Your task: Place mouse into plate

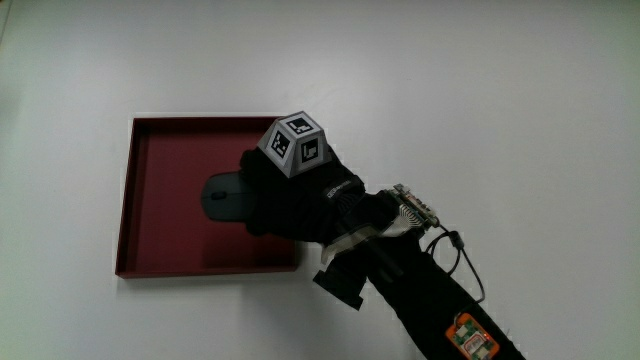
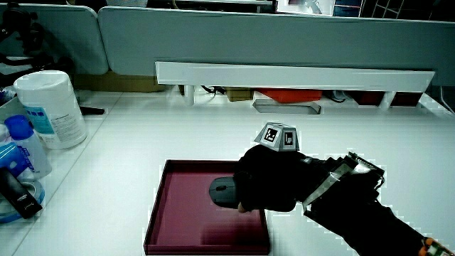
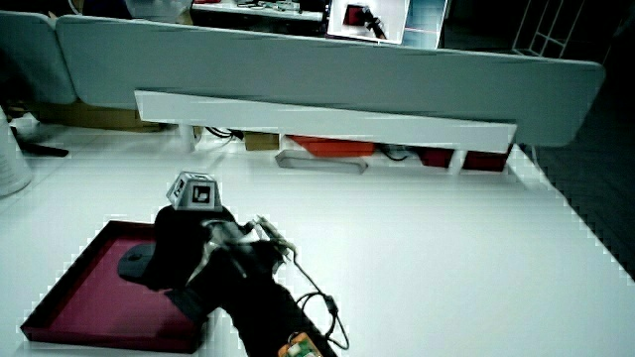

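A dark grey mouse (image 1: 222, 197) lies in the dark red square plate (image 1: 165, 235), near the plate's middle. The gloved hand (image 1: 290, 195) reaches in over the plate's edge and covers the end of the mouse nearest the forearm, fingers curled around it. The patterned cube (image 1: 297, 145) sits on the back of the hand. In both side views the mouse (image 2: 222, 192) (image 3: 134, 263) rests low on the plate's floor (image 2: 192, 224) (image 3: 84, 297), with the hand (image 2: 274, 181) (image 3: 184, 243) closed over it. The fingertips are hidden under the glove.
A white wipes canister (image 2: 50, 107), a blue-capped bottle (image 2: 18, 146) and a black object (image 2: 18, 192) stand at the table's edge in a side view. A long white shelf (image 2: 295, 72) runs along the low partition. A thin cable (image 1: 465, 262) loops beside the forearm.
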A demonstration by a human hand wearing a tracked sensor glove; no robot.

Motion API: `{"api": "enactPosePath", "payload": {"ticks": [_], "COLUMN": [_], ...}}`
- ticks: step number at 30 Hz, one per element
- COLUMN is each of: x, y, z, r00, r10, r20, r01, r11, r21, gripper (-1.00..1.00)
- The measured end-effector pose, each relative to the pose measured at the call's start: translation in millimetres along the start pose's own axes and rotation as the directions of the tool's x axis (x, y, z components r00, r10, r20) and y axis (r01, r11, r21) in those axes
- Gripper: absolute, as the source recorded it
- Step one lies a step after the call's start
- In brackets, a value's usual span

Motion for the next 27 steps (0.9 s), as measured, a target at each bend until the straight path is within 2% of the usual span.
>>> {"api": "enactPosePath", "payload": {"ticks": [3,8,15,17,18,19,22,25,27], "x": [-1.8,-0.3,1.3,-1.0,1.0,1.1,0.8,4.3,5.0], "y": [6.3,19.7,31.1,31.0,34.4,35.3,38.0,41.8,42.0], "z": [-11.3,-30.2,-48.1,-49.5,-53.9,-55.0,-58.7,-65.7,-65.2], "r00": [1.0,1.0,0.999,0.999,0.998,0.998,0.998,0.995,0.997], "r10": [0.007,-0.014,-0.035,-0.025,-0.037,-0.042,-0.042,-0.065,-0.065], "r20": [-0.002,0.02,0.037,0.042,0.049,0.056,0.054,0.07,0.052], "r01": [-0.007,0.015,0.039,0.029,0.043,0.047,0.048,0.074,0.072], "r11": [0.9999,0.9986,0.9945,0.9953,0.9931,0.994,0.9911,0.9879,0.9879], "r21": [-0.013,-0.051,-0.097,-0.092,-0.11,-0.098,-0.124,-0.137,-0.138], "gripper": [0.0,0.0,0.0,0.0,0.0,0.0,0.0,0.0,0.0]}}
